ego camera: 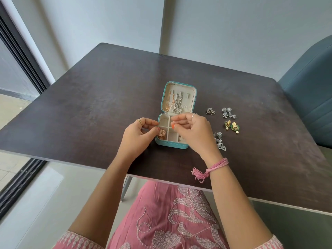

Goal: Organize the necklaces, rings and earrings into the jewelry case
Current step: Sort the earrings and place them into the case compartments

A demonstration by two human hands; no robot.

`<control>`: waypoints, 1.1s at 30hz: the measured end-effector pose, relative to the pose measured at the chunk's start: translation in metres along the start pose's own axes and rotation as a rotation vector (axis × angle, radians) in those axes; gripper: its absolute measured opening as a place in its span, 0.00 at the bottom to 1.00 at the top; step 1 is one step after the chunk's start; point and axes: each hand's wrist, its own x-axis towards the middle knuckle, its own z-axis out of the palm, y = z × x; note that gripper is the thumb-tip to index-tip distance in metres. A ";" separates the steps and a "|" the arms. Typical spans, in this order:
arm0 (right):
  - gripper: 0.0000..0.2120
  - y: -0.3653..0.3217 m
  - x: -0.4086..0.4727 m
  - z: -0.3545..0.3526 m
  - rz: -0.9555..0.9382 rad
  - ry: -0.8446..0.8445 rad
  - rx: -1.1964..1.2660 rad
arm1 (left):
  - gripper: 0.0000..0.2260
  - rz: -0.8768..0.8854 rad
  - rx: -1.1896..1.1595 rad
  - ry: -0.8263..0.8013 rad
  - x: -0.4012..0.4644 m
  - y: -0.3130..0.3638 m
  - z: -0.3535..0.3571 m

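A small teal jewelry case (179,145) lies open at the table's middle. In its lid hang a rose-gold necklace (168,103) and a silver necklace (176,105). A rose-gold earring (161,134) sits in the lower left compartment. My left hand (138,135) hovers at the case's left edge, thumb and forefinger pinched beside that earring. Over the case's right half, my right hand (194,132) has its fingertips pinched together; whether it holds something small I cannot tell. Loose earrings lie to the right: triangular silver ones (210,111), silver floral ones (228,113), green-and-gold ones (232,126), and another silver piece (220,141).
The dark wooden table (107,105) has its front edge near my lap. A blue upholstered chair (310,90) stands at the right. A window frame (19,56) runs along the left, and a grey wall is behind the table.
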 end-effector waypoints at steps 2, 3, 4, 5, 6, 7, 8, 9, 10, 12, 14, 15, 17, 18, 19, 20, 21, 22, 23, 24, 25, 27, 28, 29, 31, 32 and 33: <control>0.08 0.002 0.000 -0.008 0.011 0.048 0.077 | 0.05 0.000 -0.003 0.009 -0.001 0.001 0.001; 0.08 0.004 -0.001 -0.012 0.020 0.070 0.108 | 0.05 -0.001 -0.005 0.012 -0.002 0.001 0.002; 0.08 0.005 -0.001 -0.016 0.031 0.087 0.131 | 0.05 0.002 -0.004 0.017 -0.002 0.002 0.002; 0.07 0.006 -0.002 -0.021 0.045 0.100 0.147 | 0.05 0.006 0.002 0.024 -0.003 0.002 0.003; 0.07 0.007 -0.003 -0.025 0.059 0.112 0.163 | 0.04 0.012 0.005 0.032 -0.003 0.002 0.003; 0.07 0.009 -0.005 -0.029 0.073 0.128 0.183 | 0.04 0.016 0.003 0.043 -0.004 0.002 0.004; 0.07 0.010 -0.006 -0.032 0.086 0.146 0.206 | 0.04 0.020 -0.002 0.056 -0.003 0.003 0.004; 0.07 0.011 -0.007 -0.035 0.097 0.168 0.225 | 0.04 0.020 -0.006 0.068 -0.003 0.003 0.004; 0.07 0.013 -0.009 -0.038 0.107 0.188 0.237 | 0.04 0.019 -0.009 0.077 -0.002 0.003 0.004; 0.07 0.016 -0.011 -0.045 0.127 0.224 0.247 | 0.04 0.021 -0.016 0.098 -0.001 0.004 0.004; 0.07 0.021 -0.013 -0.052 0.143 0.251 0.259 | 0.04 0.042 -0.003 0.125 0.000 0.007 0.005; 0.07 0.024 -0.013 -0.056 0.148 0.263 0.267 | 0.04 0.061 0.012 0.144 0.000 0.009 0.005; 0.07 0.029 -0.015 -0.065 0.150 0.293 0.284 | 0.04 0.109 0.030 0.180 0.001 0.018 0.007; 0.07 0.031 -0.016 -0.070 0.154 0.307 0.290 | 0.04 0.136 0.037 0.190 0.001 0.023 0.010; 0.07 0.033 -0.016 -0.075 0.158 0.319 0.292 | 0.04 0.169 0.051 0.193 0.002 0.029 0.012; 0.08 0.036 -0.016 -0.080 0.163 0.327 0.289 | 0.04 0.203 0.071 0.186 0.003 0.034 0.015; 0.07 0.039 -0.016 -0.086 0.169 0.333 0.283 | 0.04 0.238 0.092 0.169 0.003 0.040 0.020; 0.07 0.042 -0.016 -0.091 0.177 0.333 0.273 | 0.04 0.272 0.112 0.145 0.003 0.045 0.025; 0.06 0.046 -0.016 -0.095 0.187 0.329 0.258 | 0.04 0.307 0.131 0.115 0.002 0.051 0.031; 0.06 0.050 -0.016 -0.099 0.197 0.319 0.238 | 0.04 0.337 0.155 0.080 0.000 0.057 0.037; 0.06 0.054 -0.015 -0.102 0.209 0.307 0.216 | 0.04 0.362 0.184 0.040 -0.002 0.063 0.043; 0.06 0.062 -0.015 -0.107 0.236 0.288 0.187 | 0.05 0.387 0.248 -0.050 -0.005 0.072 0.058; 0.07 0.067 -0.015 -0.108 0.247 0.282 0.179 | 0.06 0.391 0.277 -0.089 -0.007 0.076 0.067; 0.07 0.071 -0.015 -0.109 0.258 0.279 0.171 | 0.07 0.392 0.298 -0.117 -0.008 0.080 0.075; 0.06 0.080 -0.014 -0.108 0.291 0.266 0.150 | 0.08 0.386 0.310 -0.141 -0.011 0.084 0.092; 0.07 0.084 -0.014 -0.108 0.304 0.253 0.137 | 0.08 0.377 0.316 -0.143 -0.011 0.085 0.101; 0.07 0.087 -0.014 -0.107 0.311 0.235 0.128 | 0.09 0.366 0.331 -0.144 -0.010 0.086 0.109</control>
